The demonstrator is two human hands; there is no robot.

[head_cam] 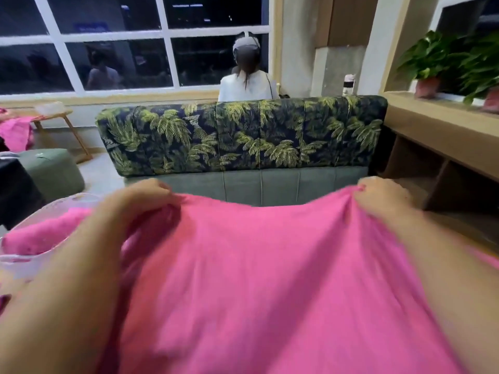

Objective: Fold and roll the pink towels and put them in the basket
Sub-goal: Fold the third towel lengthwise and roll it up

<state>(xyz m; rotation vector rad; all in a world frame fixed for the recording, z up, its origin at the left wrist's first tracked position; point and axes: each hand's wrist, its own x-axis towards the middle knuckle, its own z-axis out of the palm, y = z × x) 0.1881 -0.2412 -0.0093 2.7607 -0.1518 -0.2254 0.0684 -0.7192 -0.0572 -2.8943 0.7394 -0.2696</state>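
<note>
Nothing in the room can be read from where I stand. A blue sign (90,27) shows in the dark window (113,60), its lettering only a smear. The white bottle (349,83) carries no legible label.

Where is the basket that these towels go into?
In the head view the pale basket sits at the lower left, beside the left hand and in front of the green pouf, with pink cloth in it.
</note>
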